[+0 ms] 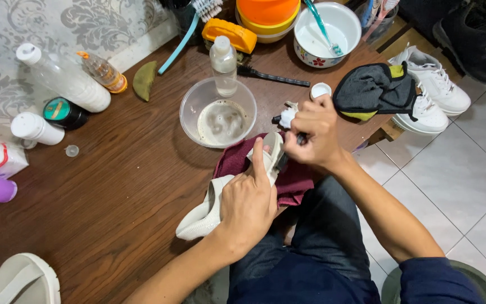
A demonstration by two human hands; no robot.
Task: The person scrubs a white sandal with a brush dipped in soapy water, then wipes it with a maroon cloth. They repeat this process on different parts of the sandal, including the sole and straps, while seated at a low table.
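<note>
The right hand (312, 137) is closed tightly around the dark handle of a small brush (286, 117), whose pale, sudsy head sticks out above the knuckles; the bristle end meets the heel of a cream-coloured sandal (220, 200). The left hand (247, 204) is clamped over the middle of that sandal, fingers wrapped round its strap and the forefinger stretched along the upper edge, pinning it down. The sandal lies half on the edge of the wooden worktop (113, 197), half over the person's lap, on a maroon cloth (293, 183).

It looks light and moulded from a soft, springy foam or rubber, so it probably flexes under the scrubbing; wet with suds it is likely slippery, which makes the strap and midsole the sound places to grip. It seems in no way fragile.

Just beyond the hands stands a clear plastic bowl (218, 112) of foamy water, with a clear bottle (224, 65) at its far rim, and a second sandal (26, 280) rests at the near left corner.
</note>
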